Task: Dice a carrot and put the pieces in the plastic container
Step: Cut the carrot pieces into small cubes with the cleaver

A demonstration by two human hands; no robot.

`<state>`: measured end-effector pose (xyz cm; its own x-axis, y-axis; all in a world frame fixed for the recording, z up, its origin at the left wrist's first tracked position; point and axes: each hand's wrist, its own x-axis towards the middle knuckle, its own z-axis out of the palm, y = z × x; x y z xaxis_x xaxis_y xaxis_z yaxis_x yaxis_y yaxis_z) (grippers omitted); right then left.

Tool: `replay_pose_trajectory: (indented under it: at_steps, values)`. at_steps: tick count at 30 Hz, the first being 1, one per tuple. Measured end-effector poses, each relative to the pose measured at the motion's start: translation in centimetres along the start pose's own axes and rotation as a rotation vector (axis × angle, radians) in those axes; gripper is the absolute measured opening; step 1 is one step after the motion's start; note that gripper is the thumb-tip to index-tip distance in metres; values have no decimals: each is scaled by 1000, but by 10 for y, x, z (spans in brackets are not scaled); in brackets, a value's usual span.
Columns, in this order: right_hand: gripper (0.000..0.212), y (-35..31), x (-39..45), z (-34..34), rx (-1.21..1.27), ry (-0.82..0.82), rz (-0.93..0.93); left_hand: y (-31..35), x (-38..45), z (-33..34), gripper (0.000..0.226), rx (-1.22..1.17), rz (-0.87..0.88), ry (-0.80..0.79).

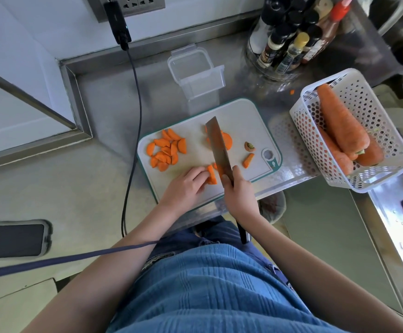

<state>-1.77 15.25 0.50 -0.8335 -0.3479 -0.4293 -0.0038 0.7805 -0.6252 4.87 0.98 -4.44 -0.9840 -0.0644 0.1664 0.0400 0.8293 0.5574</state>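
right hand (237,188): wrapped round the handle of the cleaver (219,147), at about 6 o'clock on the cutting board (246,111), blade running up toward 12 and standing on edge over the carrot

left hand (186,186): fingers curled, pinning a short stack of carrot slices (211,174) just left of the blade, at about 7 o'clock on the board, fingertips really close to the edge

step in hand: looks to me like the chopping part, mid way through, slices getting cut down smaller, nothing scooped up yet

cut pile (165,150): loose heap of half-moon pieces at 9 o'clock on the board, well apart from the knife

still to cut: a few round slices (228,140) half hidden behind the blade near the middle, plus a stem end (249,146) and one wedge (248,160) off at 3 o'clock

plastic container (195,68): clear tub at 12 o'clock, just beyond the board's far edge, lid off, no carrot in it as far as I can see

basket (373,102): white, at 2 o'clock, whole carrots (339,116) inside

next move, my guess: bring the blade straight down through the held stack, left fingertips tucked back, then the round slices need the same before anything goes in the tub
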Motion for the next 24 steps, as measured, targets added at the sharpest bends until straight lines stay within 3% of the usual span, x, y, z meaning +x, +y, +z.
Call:
replay_pose_trajectory:
  at_steps: [3,8,11,14,24]
  values:
    - [18,7,0,-9,77,31,0,-5,7,0,46,6,71,11]
    - [31,21,3,-27,173,134,34,-25,27,3,68,129,234,-276]
    - [27,27,7,-34,168,149,56,-26,40,5,67,130,298,-346]
    - [27,30,8,-37,161,150,59,-22,50,10,60,91,344,-312]
    - [28,32,9,-36,191,126,63,-2,30,31,51,23,-65,-105]
